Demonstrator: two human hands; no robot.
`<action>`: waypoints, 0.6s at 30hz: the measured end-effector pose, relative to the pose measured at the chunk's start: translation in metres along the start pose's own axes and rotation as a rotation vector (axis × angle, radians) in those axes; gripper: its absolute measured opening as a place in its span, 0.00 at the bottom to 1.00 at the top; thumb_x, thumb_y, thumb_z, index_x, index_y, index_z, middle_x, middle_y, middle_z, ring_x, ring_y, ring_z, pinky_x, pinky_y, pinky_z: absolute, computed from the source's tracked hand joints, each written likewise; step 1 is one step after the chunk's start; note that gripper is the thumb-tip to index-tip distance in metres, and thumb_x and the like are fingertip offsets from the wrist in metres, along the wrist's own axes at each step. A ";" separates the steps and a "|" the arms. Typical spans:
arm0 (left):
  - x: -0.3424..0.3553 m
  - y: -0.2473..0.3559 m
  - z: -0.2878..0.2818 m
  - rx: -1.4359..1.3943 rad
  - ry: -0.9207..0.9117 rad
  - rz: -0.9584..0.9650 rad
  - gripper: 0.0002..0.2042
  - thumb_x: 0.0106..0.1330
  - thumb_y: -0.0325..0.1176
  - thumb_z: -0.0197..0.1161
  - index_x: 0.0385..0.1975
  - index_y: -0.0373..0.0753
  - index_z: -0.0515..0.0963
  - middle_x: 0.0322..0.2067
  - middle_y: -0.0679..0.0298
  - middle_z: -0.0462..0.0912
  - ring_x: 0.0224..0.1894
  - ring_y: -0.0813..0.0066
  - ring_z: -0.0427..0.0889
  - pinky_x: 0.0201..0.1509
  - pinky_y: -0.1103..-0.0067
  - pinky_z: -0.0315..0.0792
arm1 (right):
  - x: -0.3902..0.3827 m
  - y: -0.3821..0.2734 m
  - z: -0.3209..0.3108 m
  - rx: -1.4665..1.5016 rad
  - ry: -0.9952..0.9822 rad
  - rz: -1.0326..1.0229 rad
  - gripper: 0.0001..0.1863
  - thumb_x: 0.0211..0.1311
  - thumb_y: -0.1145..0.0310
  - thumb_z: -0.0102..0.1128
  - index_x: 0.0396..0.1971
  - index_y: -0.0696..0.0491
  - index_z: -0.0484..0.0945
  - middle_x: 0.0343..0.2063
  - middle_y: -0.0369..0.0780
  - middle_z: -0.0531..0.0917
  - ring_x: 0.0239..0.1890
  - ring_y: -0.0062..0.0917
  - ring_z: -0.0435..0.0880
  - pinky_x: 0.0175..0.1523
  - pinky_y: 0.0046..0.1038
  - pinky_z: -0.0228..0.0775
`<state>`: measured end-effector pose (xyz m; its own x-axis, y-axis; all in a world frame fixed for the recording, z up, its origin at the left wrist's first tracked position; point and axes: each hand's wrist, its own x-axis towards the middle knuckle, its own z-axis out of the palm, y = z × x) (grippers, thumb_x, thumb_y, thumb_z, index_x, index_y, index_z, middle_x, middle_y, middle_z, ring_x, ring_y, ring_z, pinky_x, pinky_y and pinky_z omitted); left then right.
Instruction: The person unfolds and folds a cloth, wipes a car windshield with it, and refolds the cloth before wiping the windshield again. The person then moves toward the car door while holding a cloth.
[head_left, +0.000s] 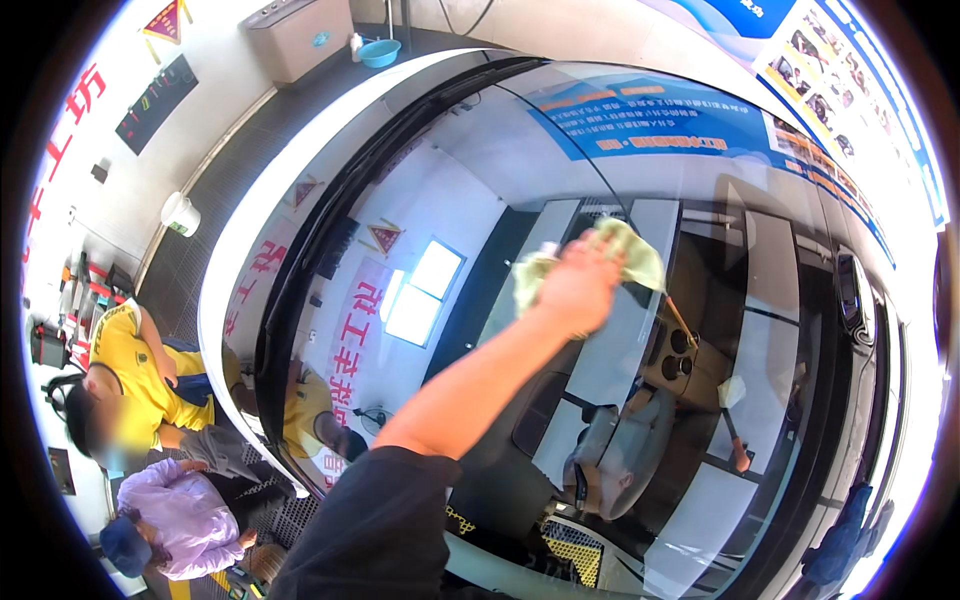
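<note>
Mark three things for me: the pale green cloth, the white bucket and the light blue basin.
Pale green cloth (640, 258): head view, the loose part on its right.
White bucket (181, 216): head view, middle of its body.
Light blue basin (380, 59): head view, its near wall.

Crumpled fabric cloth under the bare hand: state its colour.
The crumpled fabric cloth is pale yellowish green, best seen in the head view, the only one.

- White wall (105, 185), upper left: triangular red-and-yellow sign (165, 22)
- Same wall, left edge: big red characters (85, 95)
- Poster (850, 90), upper right: small print
- Windscreen (480, 330), centre: reflected red characters, triangular sign, blue banner lettering
</note>
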<state>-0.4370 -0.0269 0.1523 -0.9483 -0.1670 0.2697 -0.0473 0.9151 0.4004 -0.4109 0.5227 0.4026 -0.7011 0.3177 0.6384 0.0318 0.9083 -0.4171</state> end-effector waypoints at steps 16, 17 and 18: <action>-0.115 0.133 -0.044 0.039 -0.413 0.287 0.28 0.59 0.27 0.53 0.64 0.43 0.70 0.66 0.57 0.70 0.68 0.52 0.67 0.69 0.61 0.64 | 0.014 0.043 -0.014 -0.189 -0.056 -0.517 0.29 0.63 0.70 0.54 0.66 0.54 0.69 0.63 0.43 0.73 0.62 0.29 0.74 0.62 0.29 0.66; -0.146 0.161 -0.035 -0.404 -0.308 0.570 0.28 0.60 0.27 0.52 0.65 0.44 0.70 0.66 0.58 0.70 0.69 0.54 0.67 0.71 0.60 0.62 | 0.009 0.046 -0.022 -0.164 -0.042 -0.483 0.29 0.63 0.69 0.54 0.66 0.54 0.69 0.63 0.43 0.73 0.62 0.29 0.74 0.62 0.29 0.66; -0.162 0.167 -0.029 -0.455 -0.167 0.644 0.28 0.59 0.27 0.53 0.65 0.44 0.70 0.65 0.59 0.71 0.68 0.53 0.67 0.72 0.61 0.60 | 0.000 0.052 -0.025 -0.139 -0.039 -0.457 0.29 0.63 0.69 0.54 0.66 0.54 0.69 0.63 0.43 0.73 0.62 0.29 0.74 0.62 0.29 0.66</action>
<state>-0.2817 0.1428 0.2008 -0.7819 0.4325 0.4489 0.6230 0.5677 0.5382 -0.3910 0.5769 0.3967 -0.6914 -0.1312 0.7104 -0.1931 0.9812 -0.0068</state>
